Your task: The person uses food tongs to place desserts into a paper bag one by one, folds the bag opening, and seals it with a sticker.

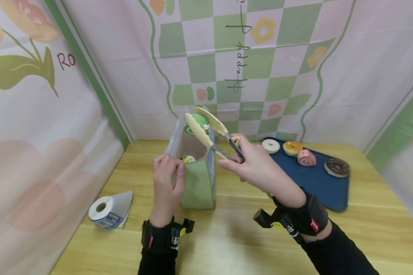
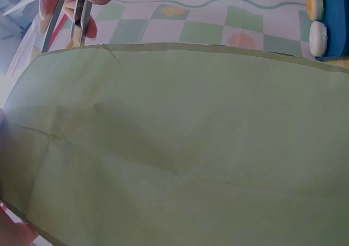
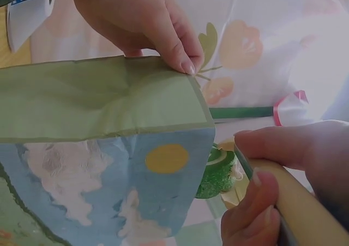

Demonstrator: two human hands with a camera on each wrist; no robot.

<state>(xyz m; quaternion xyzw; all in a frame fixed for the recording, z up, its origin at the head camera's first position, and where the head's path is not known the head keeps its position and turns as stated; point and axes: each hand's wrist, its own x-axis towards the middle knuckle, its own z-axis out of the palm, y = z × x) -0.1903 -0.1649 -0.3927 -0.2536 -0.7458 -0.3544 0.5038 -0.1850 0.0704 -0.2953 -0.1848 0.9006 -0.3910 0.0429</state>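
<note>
A green paper bag (image 1: 197, 187) with a clear window panel stands on the wooden table (image 1: 234, 236). My left hand (image 1: 176, 165) pinches its near top edge, thumb and fingers on the rim, as the right wrist view shows of the left hand (image 3: 182, 60) and bag (image 3: 98, 96). My right hand (image 1: 239, 157) grips cream tongs (image 1: 211, 131) with metal arms. The tongs clamp a green pastry (image 1: 197, 121) just above the bag's mouth. In the right wrist view, the right hand (image 3: 253, 161) holds the tongs' handle (image 3: 292, 205) beside the pastry (image 3: 215, 172). Something pale yellow (image 1: 188, 159) lies inside the bag.
A blue tray (image 1: 316, 183) at the right carries several pastries, among them a white donut (image 1: 270, 146), a pink roll slice (image 1: 306, 157) and a chocolate donut (image 1: 337, 167). A roll of paper (image 1: 106, 210) lies at the left. Cloth backdrops wall the table on three sides.
</note>
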